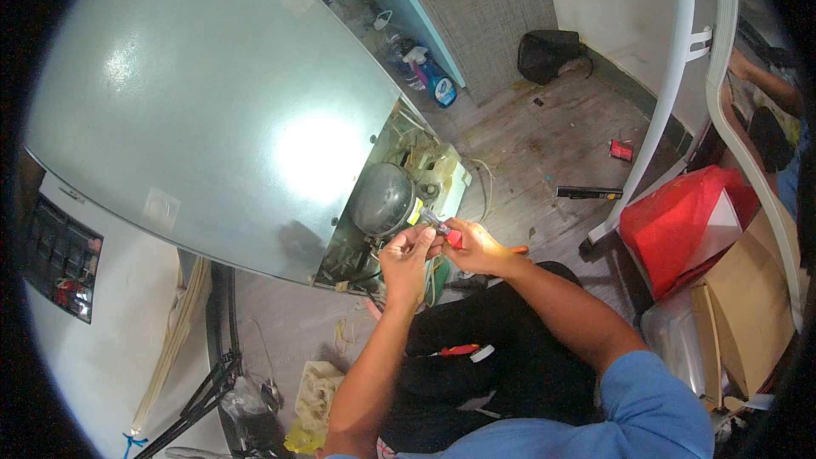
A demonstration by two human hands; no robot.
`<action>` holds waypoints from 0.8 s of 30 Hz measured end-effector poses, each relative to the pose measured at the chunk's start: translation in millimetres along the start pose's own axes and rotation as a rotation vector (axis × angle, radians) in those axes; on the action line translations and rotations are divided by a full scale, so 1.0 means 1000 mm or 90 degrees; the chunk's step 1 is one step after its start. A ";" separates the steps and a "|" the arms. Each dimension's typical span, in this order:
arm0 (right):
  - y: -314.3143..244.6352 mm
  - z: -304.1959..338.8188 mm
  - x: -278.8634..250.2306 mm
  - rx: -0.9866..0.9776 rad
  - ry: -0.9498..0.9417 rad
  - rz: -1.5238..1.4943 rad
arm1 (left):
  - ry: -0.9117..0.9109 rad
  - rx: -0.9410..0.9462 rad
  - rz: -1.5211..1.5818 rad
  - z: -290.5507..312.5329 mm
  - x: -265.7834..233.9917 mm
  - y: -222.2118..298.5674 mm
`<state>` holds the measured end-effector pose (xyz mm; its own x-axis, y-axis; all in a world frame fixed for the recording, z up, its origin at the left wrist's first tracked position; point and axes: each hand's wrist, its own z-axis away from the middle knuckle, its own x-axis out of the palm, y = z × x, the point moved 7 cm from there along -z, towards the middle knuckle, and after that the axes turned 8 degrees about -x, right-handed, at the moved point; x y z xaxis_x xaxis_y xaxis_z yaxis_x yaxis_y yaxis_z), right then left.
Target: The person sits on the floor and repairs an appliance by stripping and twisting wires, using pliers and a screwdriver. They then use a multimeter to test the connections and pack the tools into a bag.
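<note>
Along the lower right edge of the big pale panel (212, 110), the black domed compressor (382, 200) lies ahead and slightly left of the left hand (405, 262), which is the nearer one; its fingers are narrow, but what they grip I cannot tell. Next, between both hands, the red-handled tool (455, 240) slants up-left toward the compressor, with the right hand (480, 249) closed around it.

No text is legible, including the yellow label (416, 211) on the compressor (381, 198).
</note>
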<state>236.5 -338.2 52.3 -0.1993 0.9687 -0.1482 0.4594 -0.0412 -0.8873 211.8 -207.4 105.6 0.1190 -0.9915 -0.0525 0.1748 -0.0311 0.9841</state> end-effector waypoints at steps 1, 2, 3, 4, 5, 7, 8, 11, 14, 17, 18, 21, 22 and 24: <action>0.000 -0.001 -0.002 0.019 0.004 0.003 | -0.012 0.003 0.002 -0.002 0.001 -0.001; 0.001 -0.001 -0.004 0.040 0.009 0.028 | -0.023 0.006 0.005 -0.003 0.002 -0.001; 0.001 -0.001 -0.006 0.062 0.014 0.053 | -0.022 0.007 -0.022 -0.002 0.004 0.000; 0.001 -0.001 -0.009 0.084 0.017 0.078 | -0.021 0.009 -0.049 -0.002 0.006 0.001; 0.000 -0.001 -0.013 0.105 0.037 0.086 | -0.018 0.010 -0.076 -0.001 0.006 0.003; -0.005 -0.002 -0.022 0.146 0.074 0.102 | -0.005 0.013 -0.118 0.000 0.000 0.003; 0.015 -0.001 -0.020 0.154 0.116 0.108 | 0.006 0.005 -0.114 0.001 -0.007 -0.001; 0.060 0.005 -0.044 -0.027 0.308 0.471 | 0.027 -0.013 -0.108 0.009 -0.014 -0.004; 0.111 0.030 -0.042 0.281 -0.080 0.578 | 0.054 -0.076 -0.073 0.037 -0.040 -0.018; 0.143 0.044 -0.039 0.201 -0.182 0.687 | 0.050 -0.136 0.072 0.063 -0.066 -0.046; 0.142 0.044 -0.024 0.240 -0.258 0.673 | 0.077 -0.147 0.130 0.077 -0.081 -0.056; 0.129 0.036 -0.013 0.349 -0.396 0.664 | 0.147 -0.154 0.235 0.107 -0.118 -0.078; 0.137 0.037 -0.015 0.368 -0.390 0.672 | 0.179 -0.162 0.246 0.116 -0.131 -0.083; 0.141 0.043 -0.009 0.368 -0.374 0.695 | 0.220 -0.138 0.281 0.129 -0.160 -0.101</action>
<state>265.9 -362.9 -90.1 -0.3735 0.1373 -0.9174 0.2239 -0.9464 -0.2328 48.9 -62.2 36.8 0.5307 -0.8051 0.2649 0.2277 0.4365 0.8704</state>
